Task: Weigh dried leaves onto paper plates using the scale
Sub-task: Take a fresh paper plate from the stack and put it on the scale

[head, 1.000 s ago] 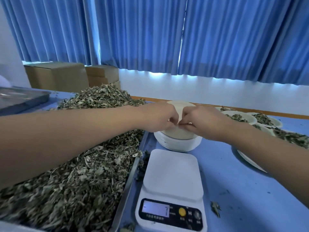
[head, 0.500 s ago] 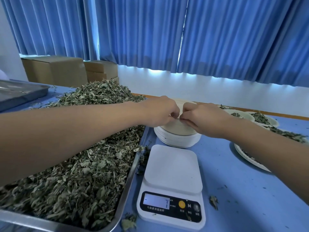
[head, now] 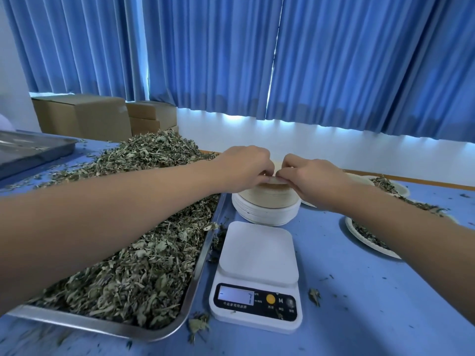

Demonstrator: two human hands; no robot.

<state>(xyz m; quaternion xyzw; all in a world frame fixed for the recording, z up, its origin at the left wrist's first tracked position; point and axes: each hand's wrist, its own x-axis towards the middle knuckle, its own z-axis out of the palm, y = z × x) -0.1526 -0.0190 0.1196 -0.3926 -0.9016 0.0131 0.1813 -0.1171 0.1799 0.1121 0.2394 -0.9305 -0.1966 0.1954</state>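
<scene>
hidden: fingertips of both hands bunch together over the plate stack (head: 267, 211), so the contact spot is mostly covered; both thumbs are out of sight under the hands
cut off: both forearms run out of the bottom corners; the second tray (head: 30, 147) at far left is clipped by the edge; the right forearm crosses the filled plates (head: 353, 232)
hard to read: the scale (head: 257, 276) display (head: 236, 297) is lit, digits unclear; button labels are too small
top plate (head: 278, 167): on top of the stack, only a pale sliver shows in the gap between the two hands
left hand (head: 244, 168): knuckles up, fingers curled and together, tips pinching the top plate's near edge from the left
right hand (head: 313, 181): same pose mirrored, fingers curled and together, tips pinching the same edge from the right; the two hands' tips are touching or just beside each other, can't tell which
stack: beige plates upside down on white ones, just behind the scale, just right of the tray (head: 195, 281)
scale platform: bare, near the hands
dried leaves (head: 133, 273): heaped in the tray, passing under the left forearm; loose bits lie on the blue table (head: 359, 304)
filled plates: right of the stack, leaves on them
background: cardboard boxes (head: 84, 116), blue curtains (head: 334, 60)
</scene>
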